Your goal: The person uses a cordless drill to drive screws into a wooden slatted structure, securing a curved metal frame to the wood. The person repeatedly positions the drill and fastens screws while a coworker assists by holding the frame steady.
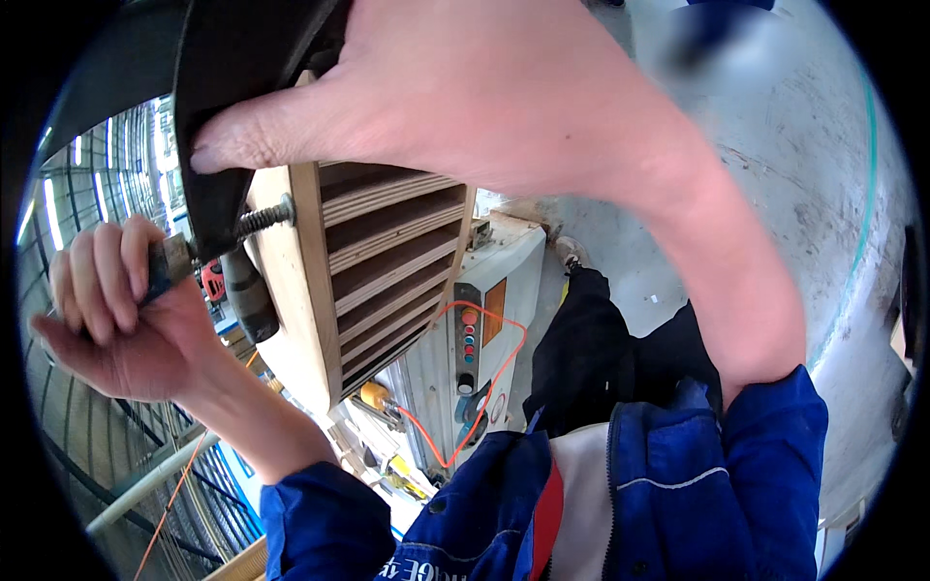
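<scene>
My left hand (131, 315) is closed round the handle (170, 266) of a black screw clamp. Across the top of the view stretches my right hand (407, 107), its thumb pressed on the clamp's dark body (215, 145) and its other fingers hidden behind. The clamp's threaded spindle (263, 221) ends in a pad against the pale side of a wooden frame (315, 281). Inside that frame several plywood slats (392, 257) lie in parallel rows with dark gaps between. A second dark handle (249, 295) hangs beside the frame, just below the spindle.
Beyond the frame stands a light grey machine (518, 257) with a button panel (468, 339). An orange cord (513, 363) loops in front of it. Tools (383, 397) lie below the frame. A green line (865, 184) crosses the grey floor at right.
</scene>
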A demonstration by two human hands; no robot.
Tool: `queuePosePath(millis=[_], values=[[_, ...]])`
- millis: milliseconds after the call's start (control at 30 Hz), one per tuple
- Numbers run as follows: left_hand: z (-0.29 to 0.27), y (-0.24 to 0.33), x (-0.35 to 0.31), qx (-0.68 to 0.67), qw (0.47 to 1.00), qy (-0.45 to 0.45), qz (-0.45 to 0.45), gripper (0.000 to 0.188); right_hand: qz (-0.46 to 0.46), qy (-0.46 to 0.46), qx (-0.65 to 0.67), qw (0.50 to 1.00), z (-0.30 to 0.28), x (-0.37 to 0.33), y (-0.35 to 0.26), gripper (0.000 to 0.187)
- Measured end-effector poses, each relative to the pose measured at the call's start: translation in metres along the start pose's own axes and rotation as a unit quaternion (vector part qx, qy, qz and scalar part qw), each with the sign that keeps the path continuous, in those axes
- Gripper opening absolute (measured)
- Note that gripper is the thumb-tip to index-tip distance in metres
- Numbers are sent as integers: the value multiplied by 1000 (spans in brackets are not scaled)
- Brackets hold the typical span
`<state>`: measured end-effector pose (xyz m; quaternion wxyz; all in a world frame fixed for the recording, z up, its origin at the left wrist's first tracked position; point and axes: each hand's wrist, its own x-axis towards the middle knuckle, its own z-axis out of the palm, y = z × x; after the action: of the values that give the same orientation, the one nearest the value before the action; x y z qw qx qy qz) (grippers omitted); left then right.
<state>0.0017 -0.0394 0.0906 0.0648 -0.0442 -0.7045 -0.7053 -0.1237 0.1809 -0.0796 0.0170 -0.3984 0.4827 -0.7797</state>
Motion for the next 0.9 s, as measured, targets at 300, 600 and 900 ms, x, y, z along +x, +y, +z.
queuePosePath(millis=[300,600,900], values=[[93,-48,9,256,818,479,189,28,29,-5,-29,999,3,5,-5,31],[36,-14,4,23,998,40,44,41,-9,2,34,999,-8,4,5,30],[-21,0,-2,1,999,-53,6,40,-14,16,-35,999,1,2,7,32]])
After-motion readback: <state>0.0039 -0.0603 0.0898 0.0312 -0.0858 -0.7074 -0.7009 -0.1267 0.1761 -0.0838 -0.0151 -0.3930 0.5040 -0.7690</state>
